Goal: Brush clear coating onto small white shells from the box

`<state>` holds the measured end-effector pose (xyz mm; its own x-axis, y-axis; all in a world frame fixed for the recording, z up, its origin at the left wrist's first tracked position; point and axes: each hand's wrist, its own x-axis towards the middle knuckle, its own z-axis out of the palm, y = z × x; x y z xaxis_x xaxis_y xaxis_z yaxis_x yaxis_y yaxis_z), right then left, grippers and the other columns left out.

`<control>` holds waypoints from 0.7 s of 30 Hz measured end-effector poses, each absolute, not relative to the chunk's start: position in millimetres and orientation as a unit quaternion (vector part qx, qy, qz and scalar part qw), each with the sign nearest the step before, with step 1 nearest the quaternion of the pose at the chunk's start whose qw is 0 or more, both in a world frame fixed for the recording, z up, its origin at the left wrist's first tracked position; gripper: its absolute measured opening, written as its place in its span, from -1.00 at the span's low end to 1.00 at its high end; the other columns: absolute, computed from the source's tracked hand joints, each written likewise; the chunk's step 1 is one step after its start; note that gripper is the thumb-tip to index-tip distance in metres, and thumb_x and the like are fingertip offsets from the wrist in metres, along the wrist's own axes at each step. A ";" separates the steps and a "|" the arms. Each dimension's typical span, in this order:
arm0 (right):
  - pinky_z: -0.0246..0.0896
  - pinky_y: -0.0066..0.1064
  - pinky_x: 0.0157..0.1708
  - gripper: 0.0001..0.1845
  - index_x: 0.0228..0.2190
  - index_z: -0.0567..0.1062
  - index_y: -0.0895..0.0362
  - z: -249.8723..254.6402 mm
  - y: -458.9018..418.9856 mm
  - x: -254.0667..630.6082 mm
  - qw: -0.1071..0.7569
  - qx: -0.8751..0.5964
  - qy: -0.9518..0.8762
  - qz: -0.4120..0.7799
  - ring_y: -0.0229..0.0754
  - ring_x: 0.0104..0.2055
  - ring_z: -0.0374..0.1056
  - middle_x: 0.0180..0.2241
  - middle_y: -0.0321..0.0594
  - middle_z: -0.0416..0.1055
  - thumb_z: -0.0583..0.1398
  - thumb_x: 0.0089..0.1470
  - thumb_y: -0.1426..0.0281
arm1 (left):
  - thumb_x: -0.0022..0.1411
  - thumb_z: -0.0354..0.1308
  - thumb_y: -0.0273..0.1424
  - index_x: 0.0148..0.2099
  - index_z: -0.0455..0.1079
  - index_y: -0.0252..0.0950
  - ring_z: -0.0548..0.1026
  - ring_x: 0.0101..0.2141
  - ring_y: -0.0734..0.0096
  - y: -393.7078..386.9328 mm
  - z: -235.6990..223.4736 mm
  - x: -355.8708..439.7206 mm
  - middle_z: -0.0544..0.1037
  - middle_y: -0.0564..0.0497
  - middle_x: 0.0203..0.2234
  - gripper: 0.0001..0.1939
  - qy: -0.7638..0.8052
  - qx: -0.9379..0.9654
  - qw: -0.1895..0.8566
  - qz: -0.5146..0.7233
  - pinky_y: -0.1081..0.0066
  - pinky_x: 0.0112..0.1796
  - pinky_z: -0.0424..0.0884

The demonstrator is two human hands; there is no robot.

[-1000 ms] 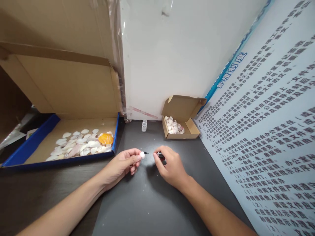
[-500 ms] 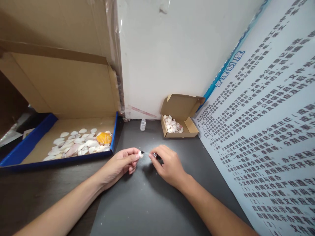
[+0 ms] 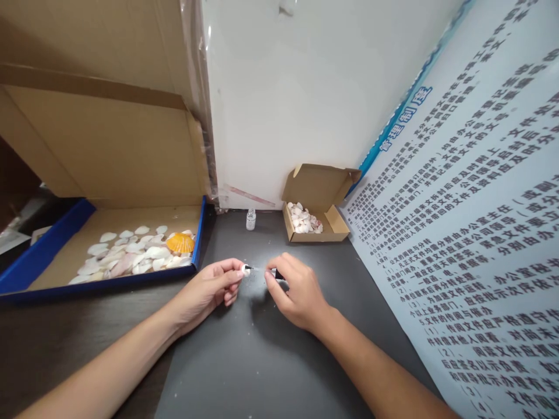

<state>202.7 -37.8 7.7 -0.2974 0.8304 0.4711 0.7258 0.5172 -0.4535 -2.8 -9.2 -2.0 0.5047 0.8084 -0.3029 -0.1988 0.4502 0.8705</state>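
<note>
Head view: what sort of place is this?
Probably an office-type work corner, judging by the large printed notice on the right, whose blue heading reads as "management system", the white panel behind, and the dark desktop under the hands.

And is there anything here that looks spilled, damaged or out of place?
Tiny white specks lie scattered on the dark mat, some below the left hand and right hand in the picture. They look untidy on a plain surface; I cannot tell what they are. One orange shell also stands out among pale ones.
</note>
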 end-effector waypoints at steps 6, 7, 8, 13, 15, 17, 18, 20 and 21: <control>0.07 -0.38 -0.36 -0.81 -0.37 0.46 0.11 5.7 -36.5 201.3 0.341 -0.486 -0.803 0.046 -0.19 -0.39 0.25 -0.45 -0.25 0.37 0.07 0.24 0.40 | 0.11 0.36 -0.22 -0.30 0.38 -0.30 0.15 -0.63 0.64 -9.1 -2.6 -3.0 0.26 0.21 -0.65 -0.70 0.378 0.411 0.758 0.338 0.55 -0.57 0.11; 0.07 -0.38 -0.36 -0.80 -0.38 0.46 0.11 5.6 -36.5 201.0 0.343 -0.481 -0.806 0.042 -0.19 -0.39 0.24 -0.46 -0.25 0.37 0.07 0.24 0.40 | 0.11 0.36 -0.23 -0.30 0.37 -0.30 0.14 -0.63 0.64 -9.1 -2.6 -3.2 0.26 0.21 -0.65 -0.71 0.377 0.411 0.758 0.339 0.55 -0.57 0.11; 0.06 -0.37 -0.36 -0.80 -0.38 0.46 0.11 5.6 -36.4 200.9 0.342 -0.480 -0.807 0.038 -0.19 -0.39 0.24 -0.46 -0.24 0.37 0.07 0.24 0.40 | 0.12 0.36 -0.23 -0.30 0.37 -0.30 0.14 -0.63 0.64 -9.2 -2.5 -3.4 0.25 0.21 -0.65 -0.71 0.376 0.411 0.758 0.340 0.55 -0.57 0.11; 0.07 -0.36 -0.34 -0.79 -0.38 0.48 0.12 6.3 -36.0 201.8 0.342 -0.489 -0.802 0.030 -0.17 -0.38 0.22 -0.46 -0.23 0.37 0.07 0.25 0.40 | 0.13 0.35 -0.23 -0.30 0.37 -0.30 0.15 -0.63 0.64 -9.3 -1.7 -3.3 0.25 0.21 -0.65 -0.71 0.373 0.414 0.758 0.339 0.55 -0.56 0.10; 0.06 -0.35 -0.33 -0.78 -0.39 0.48 0.12 6.0 -35.6 201.8 0.337 -0.482 -0.808 0.027 -0.17 -0.38 0.21 -0.46 -0.23 0.37 0.07 0.25 0.40 | 0.13 0.35 -0.23 -0.30 0.36 -0.30 0.15 -0.64 0.64 -9.3 -1.7 -3.0 0.25 0.21 -0.65 -0.71 0.372 0.412 0.759 0.339 0.55 -0.57 0.10; 0.03 -0.34 -0.32 -0.78 -0.39 0.48 0.12 5.5 -35.0 201.5 0.322 -0.487 -0.812 0.024 -0.17 -0.38 0.19 -0.46 -0.24 0.37 0.08 0.25 0.39 | 0.13 0.35 -0.24 -0.31 0.35 -0.30 0.15 -0.63 0.64 -9.4 -1.6 -2.6 0.25 0.21 -0.65 -0.71 0.372 0.413 0.760 0.337 0.55 -0.57 0.10; 0.02 -0.34 -0.31 -0.79 -0.39 0.48 0.12 5.2 -34.6 201.3 0.315 -0.492 -0.812 0.022 -0.17 -0.37 0.19 -0.46 -0.24 0.38 0.09 0.25 0.39 | 0.14 0.35 -0.24 -0.31 0.35 -0.30 0.15 -0.63 0.64 -9.4 -1.5 -2.4 0.25 0.21 -0.65 -0.72 0.371 0.413 0.760 0.336 0.55 -0.56 0.11; -0.01 -0.33 -0.30 -0.78 -0.38 0.48 0.12 5.2 -34.0 201.1 0.305 -0.496 -0.813 0.017 -0.17 -0.37 0.19 -0.46 -0.25 0.38 0.08 0.26 0.39 | 0.15 0.34 -0.25 -0.31 0.34 -0.30 0.15 -0.63 0.64 -9.5 -1.2 -2.2 0.25 0.21 -0.65 -0.72 0.371 0.414 0.760 0.337 0.55 -0.56 0.11; -0.02 -0.33 -0.30 -0.77 -0.37 0.49 0.12 5.3 -33.8 201.0 0.301 -0.496 -0.815 0.014 -0.18 -0.37 0.18 -0.46 -0.26 0.38 0.08 0.27 0.38 | 0.15 0.34 -0.25 -0.31 0.33 -0.30 0.15 -0.63 0.64 -9.5 -1.1 -2.1 0.25 0.21 -0.65 -0.72 0.371 0.413 0.760 0.338 0.55 -0.56 0.10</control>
